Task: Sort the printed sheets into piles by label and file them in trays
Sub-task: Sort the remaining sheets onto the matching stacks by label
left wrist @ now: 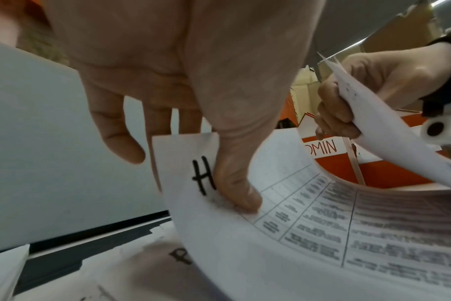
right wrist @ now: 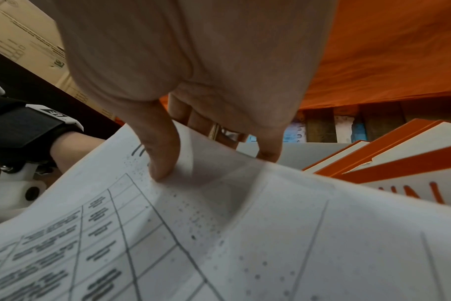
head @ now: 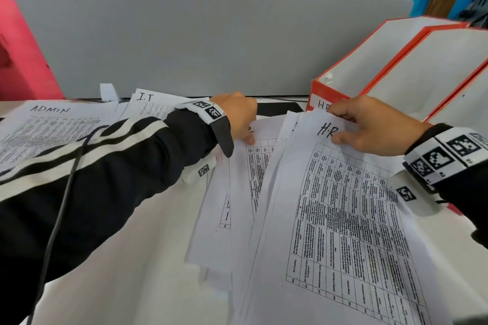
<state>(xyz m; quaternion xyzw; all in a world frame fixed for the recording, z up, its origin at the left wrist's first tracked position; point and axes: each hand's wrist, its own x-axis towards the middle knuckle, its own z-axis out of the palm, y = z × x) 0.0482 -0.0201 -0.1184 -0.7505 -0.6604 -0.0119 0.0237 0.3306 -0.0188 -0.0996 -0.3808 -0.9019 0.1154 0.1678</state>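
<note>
White printed sheets cover the near side of your bench (head: pixel 148 258); your right hand (head: pixel 375 126) pinches the top edge of a stack of H.R sheets (head: pixel 343 219), thumb on the front just beside the handwritten label and fingers curled behind, so the stack lifts and bows at its upper end; the right wrist view shows the thumb (right wrist: pixel 162 154) pressed on the paper and the fingertips hooked over the edge; your left hand (head: pixel 237 116) grips another sheet (left wrist: pixel 270 234) that begins with a handwritten H, thumb (left wrist: pixel 234 183) on its face and fingers behind its top edge, and that sheet curls upward off the loose papers beneath it; the two hands sit close together, near the far edge of the bench; to your left lie a pile headed ADMIN (head: pixel 45 129) and, beyond it, a pile headed I.T (head: pixel 155 105), both flat; orange file trays (head: pixel 396 66) with white interiors stand upright at the right, just behind your right hand, the nearest one carrying a label partly hidden by your fingers; a grey partition panel (head: pixel 184 42) rises along the back of the bench.
</note>
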